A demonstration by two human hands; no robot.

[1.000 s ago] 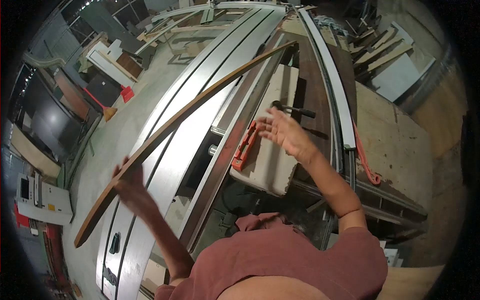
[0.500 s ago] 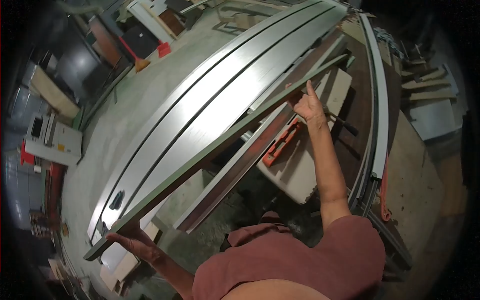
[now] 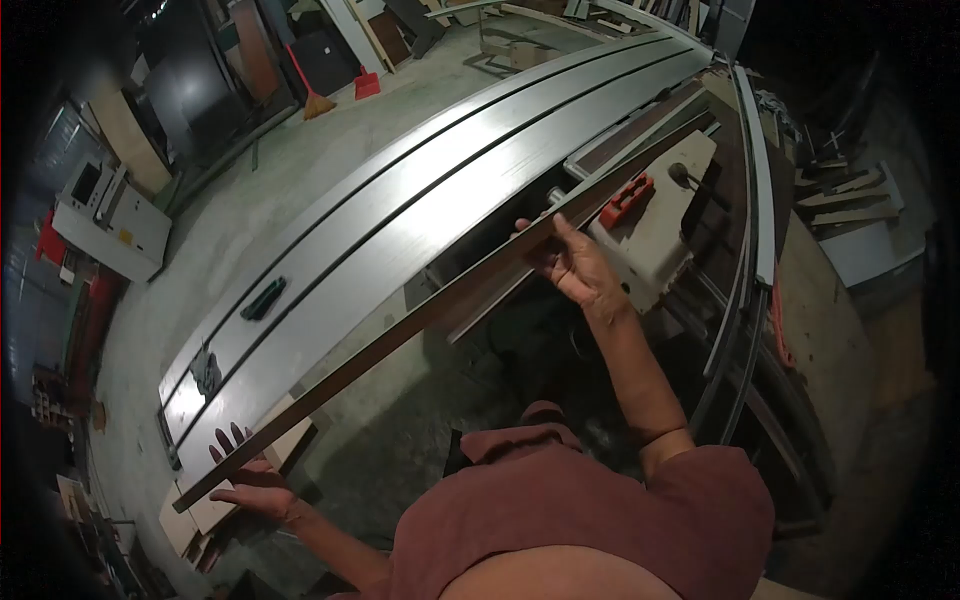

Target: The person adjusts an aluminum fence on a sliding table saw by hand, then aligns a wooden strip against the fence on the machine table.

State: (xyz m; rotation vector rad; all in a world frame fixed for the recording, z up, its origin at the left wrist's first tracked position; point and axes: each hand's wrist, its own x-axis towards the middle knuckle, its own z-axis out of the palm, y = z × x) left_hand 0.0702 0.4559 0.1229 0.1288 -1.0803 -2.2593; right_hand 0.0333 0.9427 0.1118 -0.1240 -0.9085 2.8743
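A long, narrow brown board [image 3: 390, 348] slants across the view, from the lower left to the upper right. My right hand [image 3: 577, 265] is closed around it near the middle, thumb on the near side and fingertips showing beyond it. At the lower left end, my left hand [image 3: 255, 482] has its fingers spread, with the board lying across it. Beyond the board stretches a long silver machine table [image 3: 400, 215] with two dark slots. Past my right hand, a red plastic piece [image 3: 627, 202] sits on a cream-coloured machine surface [image 3: 655, 245].
A dark green object [image 3: 263, 299] and a dark cloth-like bundle [image 3: 205, 372] lie on the silver table. A dark knob [image 3: 682, 175] stands beside the red piece. To the right runs a pale metal rail [image 3: 762, 190]. A broom [image 3: 317, 104] and red dustpan [image 3: 367, 84] are at the back.
The board has rolled from showing its green edge to showing its brown face. My right hand has come nearer and left along the view; my left fingers have spread from their grip.
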